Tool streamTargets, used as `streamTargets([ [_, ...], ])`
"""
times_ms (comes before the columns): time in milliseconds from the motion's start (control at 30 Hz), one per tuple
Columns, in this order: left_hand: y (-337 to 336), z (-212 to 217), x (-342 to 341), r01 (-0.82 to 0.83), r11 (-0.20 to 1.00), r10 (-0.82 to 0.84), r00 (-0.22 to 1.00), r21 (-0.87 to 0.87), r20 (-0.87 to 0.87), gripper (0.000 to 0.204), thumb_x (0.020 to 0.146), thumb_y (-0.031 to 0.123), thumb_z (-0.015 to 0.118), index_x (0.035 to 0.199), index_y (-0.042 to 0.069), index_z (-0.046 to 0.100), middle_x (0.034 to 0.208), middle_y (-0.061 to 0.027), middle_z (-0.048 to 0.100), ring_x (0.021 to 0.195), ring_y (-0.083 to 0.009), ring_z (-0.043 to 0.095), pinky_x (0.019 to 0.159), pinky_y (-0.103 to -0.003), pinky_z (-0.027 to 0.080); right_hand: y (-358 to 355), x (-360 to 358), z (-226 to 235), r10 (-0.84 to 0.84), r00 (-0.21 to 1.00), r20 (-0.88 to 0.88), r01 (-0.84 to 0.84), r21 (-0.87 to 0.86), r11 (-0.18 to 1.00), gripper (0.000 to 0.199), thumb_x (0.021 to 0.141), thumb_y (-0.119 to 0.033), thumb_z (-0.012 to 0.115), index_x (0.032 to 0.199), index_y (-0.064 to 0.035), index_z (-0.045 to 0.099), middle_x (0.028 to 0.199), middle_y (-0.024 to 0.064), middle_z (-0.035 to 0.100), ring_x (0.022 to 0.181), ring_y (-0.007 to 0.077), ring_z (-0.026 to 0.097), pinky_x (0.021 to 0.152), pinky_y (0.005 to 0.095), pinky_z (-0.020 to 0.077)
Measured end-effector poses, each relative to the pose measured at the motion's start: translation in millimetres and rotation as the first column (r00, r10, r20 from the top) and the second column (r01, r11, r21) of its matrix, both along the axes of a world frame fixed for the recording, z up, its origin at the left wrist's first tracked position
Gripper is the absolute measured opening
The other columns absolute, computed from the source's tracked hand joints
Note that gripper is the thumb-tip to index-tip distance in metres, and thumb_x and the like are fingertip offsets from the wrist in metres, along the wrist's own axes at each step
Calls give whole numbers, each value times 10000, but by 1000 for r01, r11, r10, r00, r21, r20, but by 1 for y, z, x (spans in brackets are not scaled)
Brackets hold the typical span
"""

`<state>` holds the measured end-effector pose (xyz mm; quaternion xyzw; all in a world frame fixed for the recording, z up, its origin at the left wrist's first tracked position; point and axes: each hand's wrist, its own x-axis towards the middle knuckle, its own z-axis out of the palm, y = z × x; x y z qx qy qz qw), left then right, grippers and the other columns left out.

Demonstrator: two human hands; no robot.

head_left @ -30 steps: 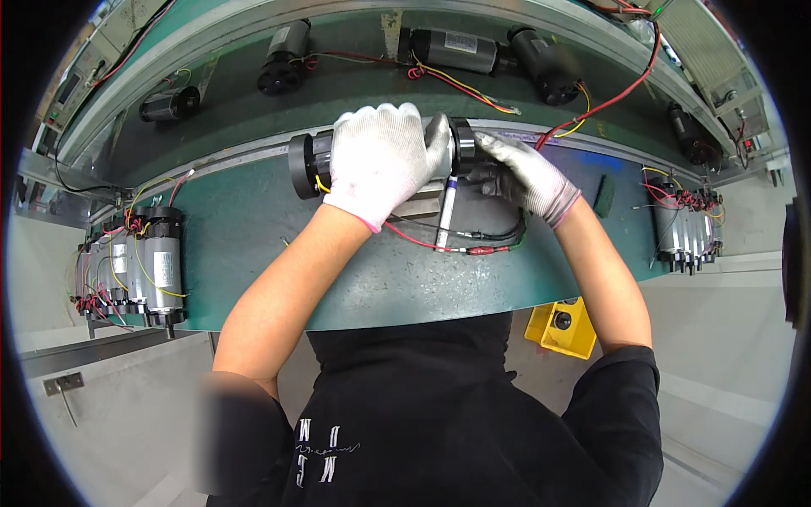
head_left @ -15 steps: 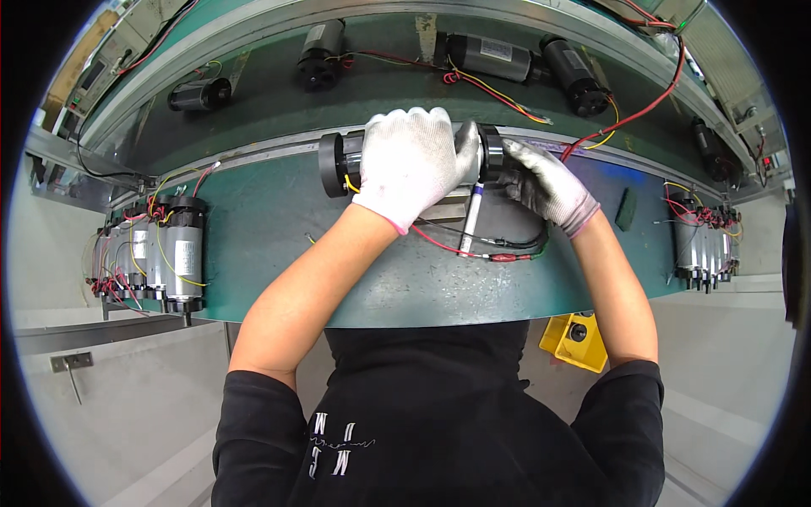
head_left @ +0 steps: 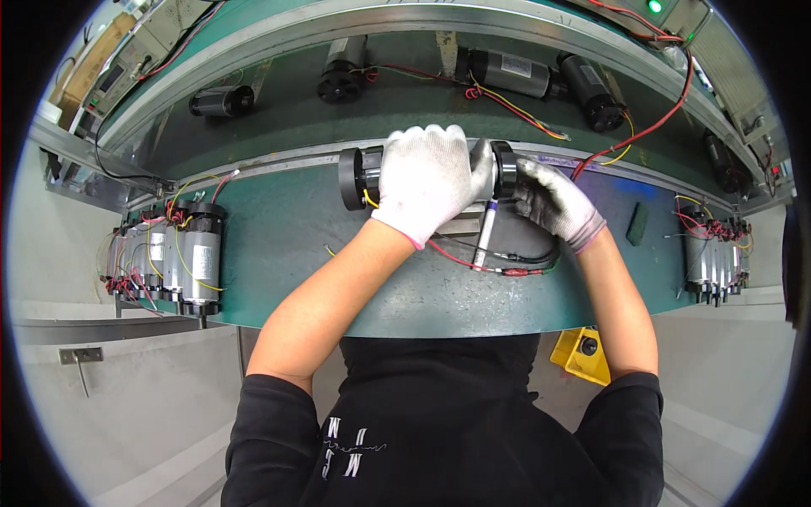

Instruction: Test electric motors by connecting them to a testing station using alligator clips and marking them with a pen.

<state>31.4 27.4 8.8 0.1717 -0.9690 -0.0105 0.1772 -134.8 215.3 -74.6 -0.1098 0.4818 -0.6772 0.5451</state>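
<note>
The left hand (head_left: 427,182) (in a white glove) wraps its fingers over a black motor (head_left: 359,176) lying on the green desk (head_left: 287,245). The right hand (head_left: 553,203) grips the motor's other end. A pen (head_left: 486,232) lies just below.

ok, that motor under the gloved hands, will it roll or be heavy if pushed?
Probably rolls: the motor is a cylinder lying on its side on the flat green bench. Likely heavy for its size and stiff, given its metal-looking body. The left hand wraps over it and the right hand grips one end.
</note>
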Motion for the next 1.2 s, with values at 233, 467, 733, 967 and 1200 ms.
streamTargets([
  [233, 4, 5, 1, -3, 999, 3, 1000, 34, -13, 472, 1012, 509, 628, 869, 82, 769, 811, -152, 757, 818, -326, 770, 803, -476, 575, 12, 13, 24, 34, 998, -58, -35, -5, 999, 426, 1061, -240, 713, 1450, -83, 634, 1287, 28, 751, 1103, 180, 725, 930, 332, 570],
  [467, 3, 6, 2, -23, 1000, 23, 999, -17, -25, 458, 1013, 498, 634, 876, 79, 759, 814, -148, 750, 809, -326, 763, 815, -475, 576, 21, -20, 120, -140, -219, -966, 350, -212, 913, 668, 952, 5, 708, 1588, -3, 500, 1515, 184, 624, 1360, 309, 636, 1149, 365, 485],
  [733, 9, 9, 5, 0, 1000, 0, 999, -12, -42, 451, 1026, 471, 619, 885, 65, 757, 828, -163, 756, 824, -340, 765, 833, -484, 581, 0, -50, 217, -103, -613, -783, 288, -343, 894, 773, 965, -56, 699, 1670, -54, 382, 1653, 236, 483, 1481, 422, 519, 1181, 443, 483],
  [967, 10, 13, 7, -17, 1000, 18, 1000, 16, -26, 447, 1029, 461, 618, 883, 60, 753, 838, -171, 757, 831, -345, 765, 836, -489, 583, 6, -23, 226, -78, -549, -832, 335, -304, 892, 798, 958, -97, 711, 1675, -42, 365, 1670, 259, 444, 1480, 425, 516, 1198, 438, 473],
  [1200, 10, 9, 9, -5, 1000, 5, 1000, 11, -19, 459, 1033, 472, 611, 885, 57, 744, 875, -180, 761, 854, -354, 763, 848, -495, 582, 100, 66, 121, 683, -161, -713, 46, 686, 726, 874, 861, -194, 796, 1636, -58, 415, 1676, 260, 429, 1356, 418, 631, 1179, 445, 509],
])
